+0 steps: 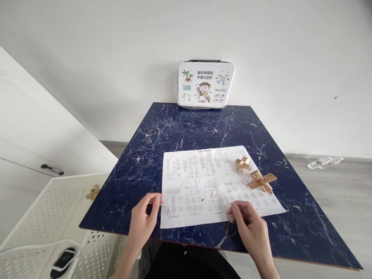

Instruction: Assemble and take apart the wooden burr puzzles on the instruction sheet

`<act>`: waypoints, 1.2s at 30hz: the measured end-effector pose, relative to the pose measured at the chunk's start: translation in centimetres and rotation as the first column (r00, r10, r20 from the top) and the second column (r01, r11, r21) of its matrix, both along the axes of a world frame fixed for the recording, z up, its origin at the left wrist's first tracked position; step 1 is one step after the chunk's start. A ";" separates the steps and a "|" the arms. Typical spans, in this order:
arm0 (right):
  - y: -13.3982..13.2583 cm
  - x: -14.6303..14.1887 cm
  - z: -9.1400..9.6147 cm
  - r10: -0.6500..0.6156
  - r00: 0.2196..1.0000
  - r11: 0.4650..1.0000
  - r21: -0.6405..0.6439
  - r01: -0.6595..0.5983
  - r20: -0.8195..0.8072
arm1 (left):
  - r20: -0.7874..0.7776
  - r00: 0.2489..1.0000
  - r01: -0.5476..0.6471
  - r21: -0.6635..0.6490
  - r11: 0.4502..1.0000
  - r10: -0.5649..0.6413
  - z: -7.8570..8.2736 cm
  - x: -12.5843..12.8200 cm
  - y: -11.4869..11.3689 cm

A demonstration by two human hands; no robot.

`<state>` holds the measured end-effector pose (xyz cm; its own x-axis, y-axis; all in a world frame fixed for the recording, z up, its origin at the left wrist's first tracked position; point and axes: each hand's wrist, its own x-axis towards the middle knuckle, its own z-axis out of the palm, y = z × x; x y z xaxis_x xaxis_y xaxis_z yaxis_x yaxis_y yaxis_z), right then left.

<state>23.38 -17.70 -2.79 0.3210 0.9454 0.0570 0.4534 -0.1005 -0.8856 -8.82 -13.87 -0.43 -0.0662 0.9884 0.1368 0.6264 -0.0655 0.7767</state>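
Note:
A white instruction sheet [212, 182] printed with small diagrams lies on the dark blue marble table [186, 128]. My left hand [143, 221] rests at the sheet's left edge, fingers curled, fingertips touching the paper. My right hand [251, 228] sits on the sheet's lower edge with its fingers bent down onto the paper. Two wooden interlocking puzzles rest on the sheet's right part: a small one [243, 163] and a larger cross-shaped one [262, 181] with dark marks on its bars. Both puzzles are well beyond my hands.
A white case [205, 84] with cartoon print stands against the wall at the table's far edge. A white perforated cart [43, 217] stands at the left, with a small wooden puzzle [93, 192] and a dark device [64, 260] on it. A plastic bottle [324, 162] lies on the floor at right.

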 end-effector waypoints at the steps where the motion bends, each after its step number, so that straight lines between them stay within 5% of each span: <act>1: 0.0 0.0 0.0 0.001 1.000 1.000 0.005 -0.001 0.003 | -0.001 1.000 0.001 0.004 1.000 -0.001 0.0 0.0 0.0; 36: 0.3 -0.1 0.5 0.027 0.999 0.999 -0.018 -0.028 -0.023 | -0.011 1.000 -0.012 -0.004 1.000 0.012 0.3 0.3 0.2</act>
<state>23.30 -17.39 -2.33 0.2958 0.9547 0.0331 0.4362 -0.1042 -0.8938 -8.55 -13.65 -0.18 -0.0763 0.9881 0.1335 0.6354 -0.0550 0.7702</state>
